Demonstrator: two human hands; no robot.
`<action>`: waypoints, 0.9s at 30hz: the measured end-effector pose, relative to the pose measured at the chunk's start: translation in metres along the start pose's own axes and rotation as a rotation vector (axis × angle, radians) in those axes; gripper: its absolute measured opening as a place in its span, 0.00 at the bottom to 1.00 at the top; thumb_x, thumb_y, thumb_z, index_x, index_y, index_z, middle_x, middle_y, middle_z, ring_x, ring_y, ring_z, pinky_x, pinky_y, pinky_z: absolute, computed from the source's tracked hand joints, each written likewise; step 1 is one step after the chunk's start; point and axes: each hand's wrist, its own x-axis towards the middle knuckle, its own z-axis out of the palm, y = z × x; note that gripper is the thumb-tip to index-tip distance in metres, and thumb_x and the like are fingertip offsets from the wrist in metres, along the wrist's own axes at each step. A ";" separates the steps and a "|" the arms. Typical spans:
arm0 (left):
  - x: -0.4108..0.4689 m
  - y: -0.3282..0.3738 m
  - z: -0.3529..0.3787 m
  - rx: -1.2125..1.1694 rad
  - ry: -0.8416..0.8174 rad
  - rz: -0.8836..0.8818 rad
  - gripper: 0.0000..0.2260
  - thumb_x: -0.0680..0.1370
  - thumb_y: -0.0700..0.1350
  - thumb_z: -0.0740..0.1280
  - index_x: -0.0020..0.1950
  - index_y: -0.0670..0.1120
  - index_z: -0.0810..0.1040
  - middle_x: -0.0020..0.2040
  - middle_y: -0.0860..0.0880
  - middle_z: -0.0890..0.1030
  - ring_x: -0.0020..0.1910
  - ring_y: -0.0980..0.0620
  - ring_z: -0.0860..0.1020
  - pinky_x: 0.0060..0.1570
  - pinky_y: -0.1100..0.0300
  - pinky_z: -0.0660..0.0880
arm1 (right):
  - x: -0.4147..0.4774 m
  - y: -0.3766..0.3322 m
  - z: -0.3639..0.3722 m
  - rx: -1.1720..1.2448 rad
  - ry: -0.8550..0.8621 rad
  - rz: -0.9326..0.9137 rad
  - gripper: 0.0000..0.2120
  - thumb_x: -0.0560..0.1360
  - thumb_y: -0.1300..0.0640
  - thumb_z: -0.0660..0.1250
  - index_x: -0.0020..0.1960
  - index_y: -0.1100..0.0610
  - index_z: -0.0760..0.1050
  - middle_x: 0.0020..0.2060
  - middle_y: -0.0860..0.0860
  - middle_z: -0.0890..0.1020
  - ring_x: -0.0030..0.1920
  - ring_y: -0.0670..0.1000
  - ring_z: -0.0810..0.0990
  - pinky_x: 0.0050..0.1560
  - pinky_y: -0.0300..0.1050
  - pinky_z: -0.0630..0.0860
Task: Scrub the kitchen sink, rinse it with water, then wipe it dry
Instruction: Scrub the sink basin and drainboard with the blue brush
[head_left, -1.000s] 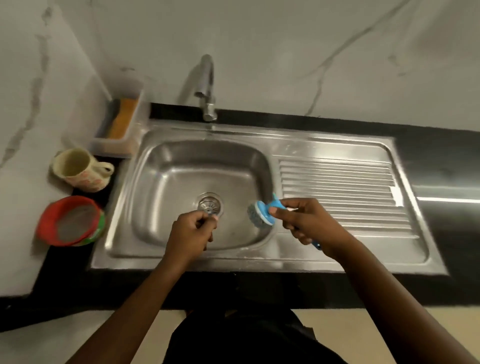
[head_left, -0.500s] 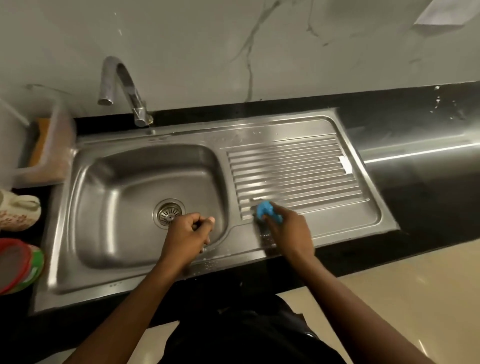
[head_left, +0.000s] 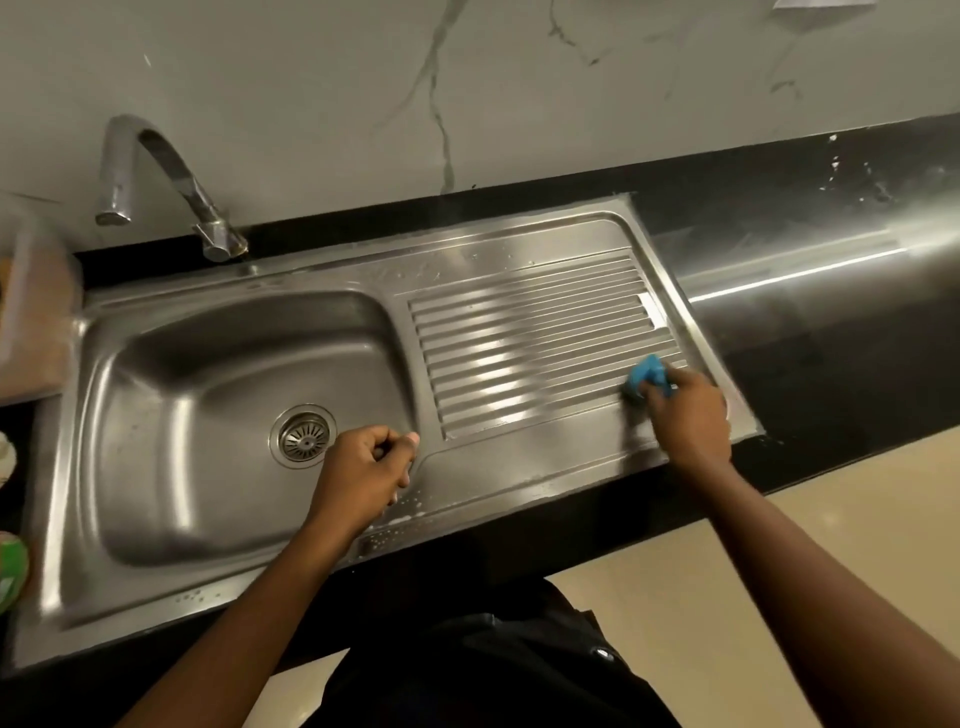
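Head view of the sink during the scrubbing stage. The black counter (head_left: 831, 364) carries the stainless sink (head_left: 524, 470), whose basin lies under and to the left of the left fingers, while its ribbed drainboard (head_left: 519, 343) spans the gap between the two sets of fingers. The faucet (head_left: 171, 171) stands well beyond the left fingers at the wall; no stream shows at its spout.

The right hand (head_left: 688, 415) has its fingers wrapped round a blue scrub brush (head_left: 647, 375), which juts out past the fingertips and presses on the far right ribs of the drainboard. The left hand (head_left: 358, 470) is curled into a fist with nothing visible in it, at the basin's right lip. The drain strainer (head_left: 304, 435) sits just left of those knuckles. White foam flecks (head_left: 400, 514) dot the front rim just below the left hand.

Judged progress: scrubbing is under way on the drainboard. How much of the basin is already scrubbed cannot be told. Rinsing and wiping dry remain, and no cloth is in view.
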 end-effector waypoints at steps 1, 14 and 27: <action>0.001 0.001 0.003 0.006 -0.005 0.005 0.14 0.83 0.50 0.69 0.41 0.43 0.82 0.33 0.44 0.83 0.26 0.51 0.76 0.29 0.58 0.72 | -0.011 -0.008 0.012 0.044 -0.029 -0.017 0.15 0.83 0.51 0.67 0.68 0.53 0.78 0.53 0.54 0.86 0.49 0.50 0.84 0.50 0.48 0.82; 0.008 0.015 0.038 0.047 -0.075 -0.003 0.13 0.83 0.50 0.69 0.42 0.45 0.83 0.32 0.45 0.83 0.27 0.51 0.76 0.28 0.58 0.72 | -0.001 0.037 -0.035 -0.020 -0.078 -0.004 0.20 0.82 0.48 0.68 0.73 0.49 0.75 0.57 0.54 0.85 0.50 0.49 0.84 0.56 0.51 0.82; 0.019 0.036 0.076 0.051 -0.095 0.025 0.13 0.83 0.50 0.69 0.43 0.45 0.83 0.32 0.47 0.82 0.27 0.51 0.76 0.28 0.59 0.72 | -0.056 0.008 0.006 -0.083 -0.351 -0.154 0.21 0.80 0.41 0.69 0.71 0.45 0.77 0.59 0.50 0.85 0.53 0.49 0.85 0.57 0.53 0.83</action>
